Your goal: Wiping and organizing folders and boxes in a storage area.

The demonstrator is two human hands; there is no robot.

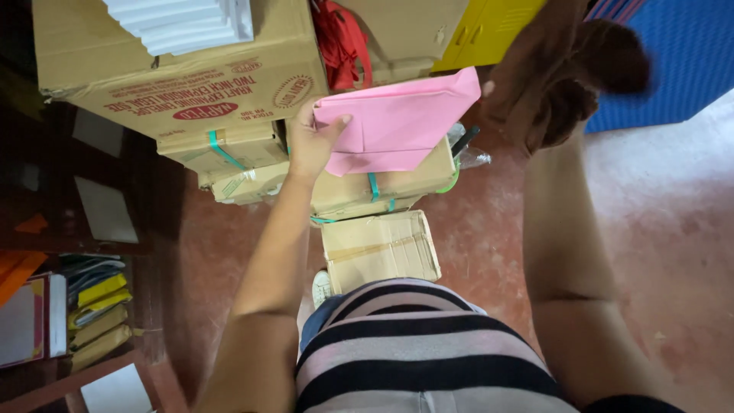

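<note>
My left hand (312, 141) grips the left edge of a pink folded paper folder (397, 122), which lies on top of a strapped cardboard box (386, 183). My right hand (527, 99) is raised at the upper right and is shut on a dark brown cloth (589, 65), blurred by motion. The cloth hangs just right of the pink folder's corner without clearly touching it.
A large printed cardboard box (176, 73) with white sheets (183, 23) on it stands upper left. A smaller taped box (380, 248) sits on the red floor by my feet. Shelves with files (95, 310) are at left; a blue wall (673, 61) and yellow cabinet (489, 30) stand behind.
</note>
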